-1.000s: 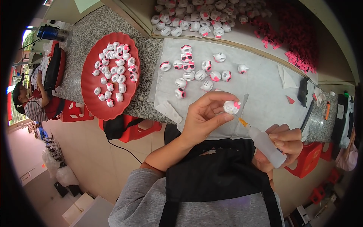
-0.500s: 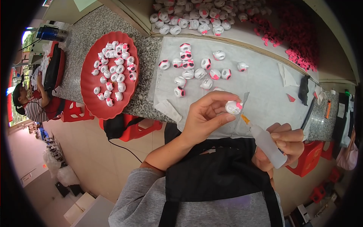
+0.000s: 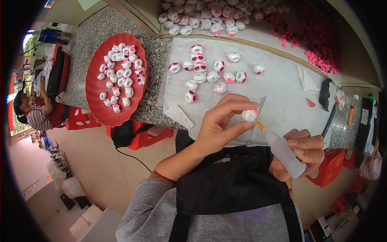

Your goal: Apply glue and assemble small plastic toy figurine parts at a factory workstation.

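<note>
Between its thumb and fingers my left hand [image 3: 223, 127] pinches a small white toy head [image 3: 249, 115] with a little pink on it. My right hand [image 3: 302, 153] is wrapped round a translucent squeeze bottle [image 3: 285, 156], held tilted. The bottle's orange nozzle tip [image 3: 260, 125] points up at the toy head's lower right side and seems to touch it; contact is hard to tell. Beyond my hands, several similar white-and-pink toy heads [image 3: 200, 67] lie on a white paper sheet [image 3: 278, 101].
At left, a red scalloped tray [image 3: 94, 90] with many toy heads stands on the granite counter [image 3: 157, 60]. A shelf behind holds more heads [image 3: 205, 24] and a heap of pink pieces [image 3: 318, 48]. Red stools [image 3: 328, 167] stand below. Another person [image 3: 34, 105] sits far left.
My left hand has turned the toy head slightly, so less pink shows. The bottle has shifted a little to the left, keeping its nozzle by the head.
</note>
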`<state>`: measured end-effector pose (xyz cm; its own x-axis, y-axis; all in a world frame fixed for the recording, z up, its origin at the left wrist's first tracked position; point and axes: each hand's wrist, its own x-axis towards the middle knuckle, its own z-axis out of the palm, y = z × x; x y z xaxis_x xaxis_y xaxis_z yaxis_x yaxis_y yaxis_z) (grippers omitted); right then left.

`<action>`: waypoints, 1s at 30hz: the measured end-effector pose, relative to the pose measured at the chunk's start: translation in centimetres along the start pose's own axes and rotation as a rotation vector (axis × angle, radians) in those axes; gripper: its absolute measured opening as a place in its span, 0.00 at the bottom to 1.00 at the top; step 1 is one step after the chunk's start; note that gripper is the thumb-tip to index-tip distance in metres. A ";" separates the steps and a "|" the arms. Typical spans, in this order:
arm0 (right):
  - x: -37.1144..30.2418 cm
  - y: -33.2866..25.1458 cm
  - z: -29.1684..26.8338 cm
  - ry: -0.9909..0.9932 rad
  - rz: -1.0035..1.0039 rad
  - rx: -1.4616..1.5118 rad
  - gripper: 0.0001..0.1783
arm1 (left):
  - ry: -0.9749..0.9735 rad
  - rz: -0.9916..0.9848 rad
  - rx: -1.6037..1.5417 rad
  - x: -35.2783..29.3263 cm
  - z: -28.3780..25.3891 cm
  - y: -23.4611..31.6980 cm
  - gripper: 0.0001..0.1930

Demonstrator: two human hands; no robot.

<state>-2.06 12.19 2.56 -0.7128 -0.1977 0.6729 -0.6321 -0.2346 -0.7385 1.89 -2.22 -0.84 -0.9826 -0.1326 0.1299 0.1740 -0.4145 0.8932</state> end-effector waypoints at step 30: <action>11.2 13.9 -2.8 -0.416 0.087 -1.094 0.13 | 0.296 0.048 -0.035 0.1 -2.6 1.8 0.18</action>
<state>-19.69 9.35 -0.31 -0.7405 -0.5162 0.4303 -0.6548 0.6982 -0.2894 2.29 -5.36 -0.37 -0.9127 -0.4071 0.0360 0.2270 -0.4317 0.8730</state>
